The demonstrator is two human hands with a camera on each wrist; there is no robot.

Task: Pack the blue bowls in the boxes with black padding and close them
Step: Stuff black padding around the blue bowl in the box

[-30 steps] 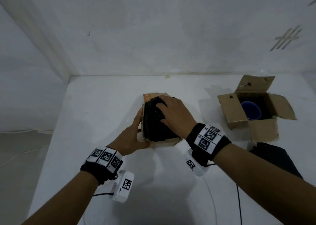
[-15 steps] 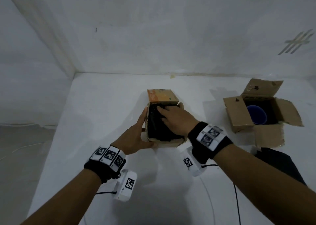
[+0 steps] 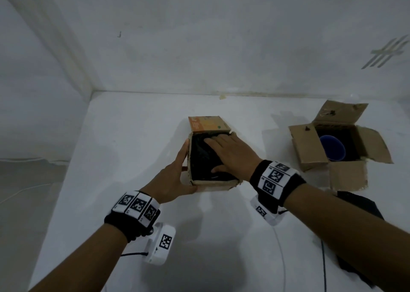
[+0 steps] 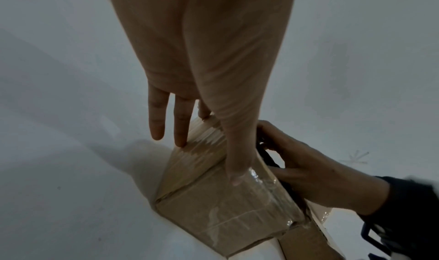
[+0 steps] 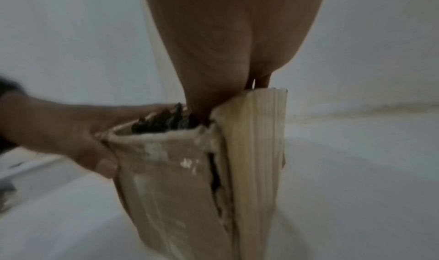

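Black padding [image 3: 206, 158] bulged above the rim a second ago, now pressed flush inside near box [image 3: 213, 182]; my right hand [image 3: 230, 156] flat on it, left hand [image 3: 175, 178] bracing the side; flaps next; blue bowl [image 3: 332, 148] waits uncovered in far box [image 3: 314, 145].

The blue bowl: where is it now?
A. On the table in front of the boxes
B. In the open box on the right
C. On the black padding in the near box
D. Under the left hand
B: in the head view the blue bowl sits inside the open box on the right, away from both hands.
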